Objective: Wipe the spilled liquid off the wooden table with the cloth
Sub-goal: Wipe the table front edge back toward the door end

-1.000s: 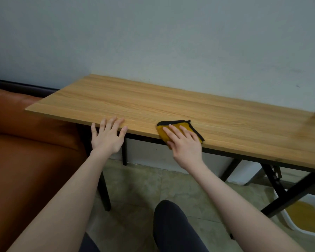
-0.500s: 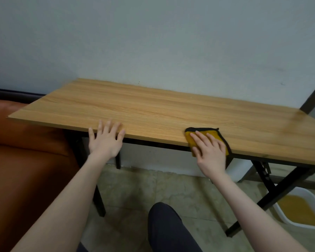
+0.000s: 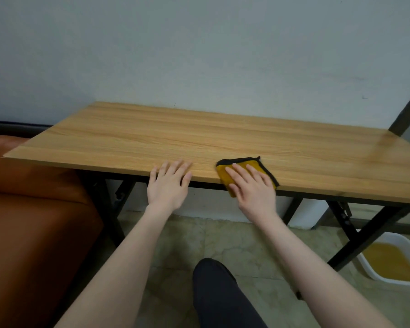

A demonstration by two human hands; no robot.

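Since half a second ago, the right hand (image 3: 252,188) has carried the cloth (image 3: 244,172) back leftward along the front edge of the counter (image 3: 223,138), so that it now sits closer to the left hand (image 3: 168,185); the left hand has kept its post at the edge.

I record the right hand as flat, fingers straight and slightly spread, pressing down on the cloth without curling round it. The left hand is likewise flat and spread, its fingertips resting on the counter's front edge and holding nothing. The two hands are apart, with a strip of bare wood between them.

The cloth is yellow with a black border, folded small. It lies at the front edge of the counter, one corner hanging just over the lip, most of it covered by the right hand.

I cannot make out any spilled liquid on the wood; a faint sheen shows towards the far right corner, and I cannot tell what it is.

Beneath the counter, black legs (image 3: 369,237) stand on a tiled floor (image 3: 223,242). A white tub (image 3: 395,263) holding yellowish liquid sits on the floor at the right. An orange-brown sofa (image 3: 33,221) stands just beside the counter's left end. A dark-clad knee (image 3: 218,292) shows at the bottom centre.
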